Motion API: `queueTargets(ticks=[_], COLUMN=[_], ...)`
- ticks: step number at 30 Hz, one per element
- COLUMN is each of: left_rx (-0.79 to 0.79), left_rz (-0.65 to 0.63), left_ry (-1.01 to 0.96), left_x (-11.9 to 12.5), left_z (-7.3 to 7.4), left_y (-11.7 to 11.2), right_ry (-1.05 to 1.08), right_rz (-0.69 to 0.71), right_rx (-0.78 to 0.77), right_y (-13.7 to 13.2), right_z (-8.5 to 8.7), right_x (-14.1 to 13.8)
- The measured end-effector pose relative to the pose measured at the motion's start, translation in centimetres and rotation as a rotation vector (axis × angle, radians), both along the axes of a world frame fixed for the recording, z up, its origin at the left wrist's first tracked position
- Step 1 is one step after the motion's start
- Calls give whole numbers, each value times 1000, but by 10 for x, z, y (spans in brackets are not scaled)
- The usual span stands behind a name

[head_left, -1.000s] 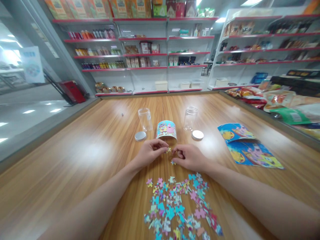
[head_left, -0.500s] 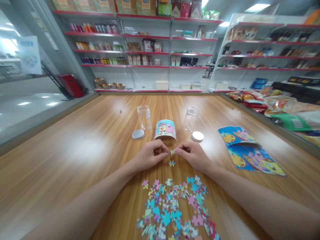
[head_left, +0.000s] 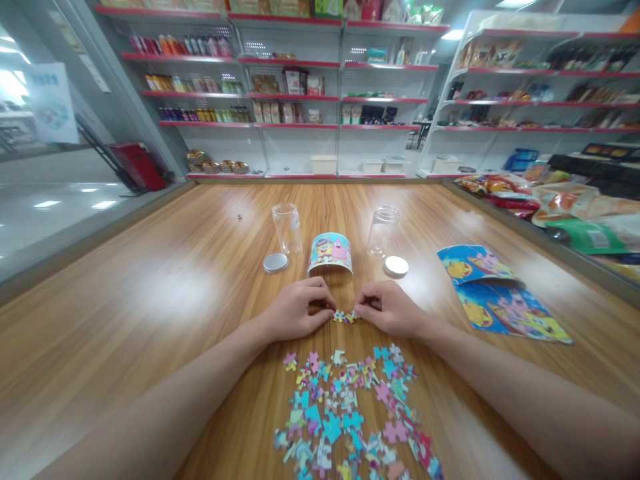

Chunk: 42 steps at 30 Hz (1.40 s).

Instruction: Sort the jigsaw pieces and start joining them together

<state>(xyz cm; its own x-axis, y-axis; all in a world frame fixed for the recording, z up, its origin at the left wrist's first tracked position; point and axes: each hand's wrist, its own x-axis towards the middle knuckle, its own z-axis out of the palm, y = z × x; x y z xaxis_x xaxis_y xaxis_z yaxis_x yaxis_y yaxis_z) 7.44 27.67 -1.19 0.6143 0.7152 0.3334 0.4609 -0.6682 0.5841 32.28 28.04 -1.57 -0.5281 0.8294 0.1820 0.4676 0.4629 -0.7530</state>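
My left hand (head_left: 300, 310) rests low over the table with thumb and fingertips closed on a small puzzle piece (head_left: 339, 316). Facing it, my right hand (head_left: 391, 308) pinches another puzzle piece (head_left: 351, 317), yellow and purple. The two pieces lie side by side; whether they interlock is too small to tell. Nearer to me, a loose heap of puzzle pieces (head_left: 332, 427) in blue, pink, green and yellow is spread out between my forearms. Just beyond my hands stands a curved cartoon picture card (head_left: 330, 253).
Behind the hands are a clear jar (head_left: 287, 230) with a silver lid (head_left: 275, 263) at left, and a second clear jar (head_left: 383, 231) with its lid (head_left: 397, 266) at right. A folded blue cartoon sheet (head_left: 505, 300) lies right. Packaged goods (head_left: 585, 207) sit past the table's right edge.
My right hand has brought its piece down toward me, beside the piece that lay alone on the table. My left hand has shifted nearer and now grips that lower piece.
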Motion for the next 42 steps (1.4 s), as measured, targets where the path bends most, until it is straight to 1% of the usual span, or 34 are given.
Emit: queueTargets(ticks=[5,10,16,21,28,31,35,42], left_rx=[5,19,39,38,33,35,26,34], left_rz=[-25,-17,-21,-26,-28,-24,-22,-25], left_ry=[22,53,54,61,61,58,57,64], left_x=[-1,-2,-1,-1,-2,-1,-1,-1], left_z=[2,0,0,0,0,0,1,-1], left_y=[-2,-2,-3,-2,-2,-3,-3,-2], right_ry=[-85,-115,-95,-129,-63,-55,-101,-129], right_rz=[17,15,68,118,31,56,110,69], right_rx=[60,110,96,158,159,184,214,177], right_y=[-3,-5,-8,-8,-3,-5,-7,-8], right_z=[0,2,9,10,2,4,9,8], right_x=[0,0,3,3,2,2,1,0])
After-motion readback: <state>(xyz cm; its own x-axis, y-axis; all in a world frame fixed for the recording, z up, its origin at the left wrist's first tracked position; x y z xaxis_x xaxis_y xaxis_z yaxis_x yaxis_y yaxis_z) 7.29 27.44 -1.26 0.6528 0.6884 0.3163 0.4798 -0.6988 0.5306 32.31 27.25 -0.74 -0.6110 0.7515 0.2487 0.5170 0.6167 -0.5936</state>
